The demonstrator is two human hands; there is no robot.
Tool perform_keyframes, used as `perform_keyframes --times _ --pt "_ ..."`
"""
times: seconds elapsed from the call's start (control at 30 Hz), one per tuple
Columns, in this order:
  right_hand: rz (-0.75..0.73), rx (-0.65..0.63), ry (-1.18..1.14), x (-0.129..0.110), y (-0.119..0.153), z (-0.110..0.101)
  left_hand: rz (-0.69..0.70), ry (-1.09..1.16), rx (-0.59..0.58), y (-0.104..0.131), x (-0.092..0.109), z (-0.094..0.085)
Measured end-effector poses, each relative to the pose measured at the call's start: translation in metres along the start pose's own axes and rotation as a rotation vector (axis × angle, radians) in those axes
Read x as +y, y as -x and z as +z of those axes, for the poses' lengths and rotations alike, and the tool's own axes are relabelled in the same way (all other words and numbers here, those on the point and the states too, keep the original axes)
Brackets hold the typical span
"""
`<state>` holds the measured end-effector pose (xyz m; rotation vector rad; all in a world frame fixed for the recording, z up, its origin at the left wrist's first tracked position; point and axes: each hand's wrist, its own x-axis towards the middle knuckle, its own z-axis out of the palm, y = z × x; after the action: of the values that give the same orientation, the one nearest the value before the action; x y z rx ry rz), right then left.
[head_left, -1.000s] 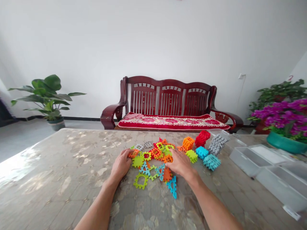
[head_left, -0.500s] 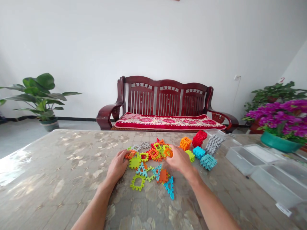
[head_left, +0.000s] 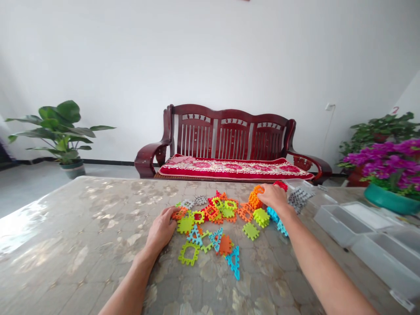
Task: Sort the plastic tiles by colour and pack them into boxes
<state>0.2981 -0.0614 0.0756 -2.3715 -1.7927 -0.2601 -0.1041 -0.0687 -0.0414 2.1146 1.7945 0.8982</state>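
right now, in the head view, the left hand [head_left: 163, 229] lies flat by the loose tiles [head_left: 210, 221] at centre frame, fingers open, holding nothing. the right hand [head_left: 274, 195] reaches right of centre onto the orange block [head_left: 255, 199]; whether it grips is unclear. sorting seems underway; next needs a firm pinch. clear bins [head_left: 341, 221] at lower right look empty.

Head-worn camera looks forward and down over the table [head_left: 82, 227], near both forearms.
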Motion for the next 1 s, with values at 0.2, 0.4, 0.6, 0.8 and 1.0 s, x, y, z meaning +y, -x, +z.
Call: perform_keyframes --times 0.2,0.4,0.6,0.8,1.0 --pt "-0.002 0.146 -0.135 -0.001 0.014 0.001 -0.011 -0.012 -0.021 0.0 0.0 0.0" --pt "-0.22 0.154 -0.608 -0.045 0.087 0.036 -0.022 -0.028 -0.023 0.0 0.002 -0.002" --pt "-0.306 0.123 -0.881 -0.07 0.139 0.07 -0.007 -0.042 -0.011 0.0 0.004 -0.004" --pt "-0.322 0.104 -0.849 -0.07 0.138 0.076 -0.01 -0.064 0.002 0.002 0.003 -0.004" --pt "-0.357 0.058 -0.798 -0.07 0.137 0.08 -0.001 -0.088 -0.006 0.005 0.005 -0.005"
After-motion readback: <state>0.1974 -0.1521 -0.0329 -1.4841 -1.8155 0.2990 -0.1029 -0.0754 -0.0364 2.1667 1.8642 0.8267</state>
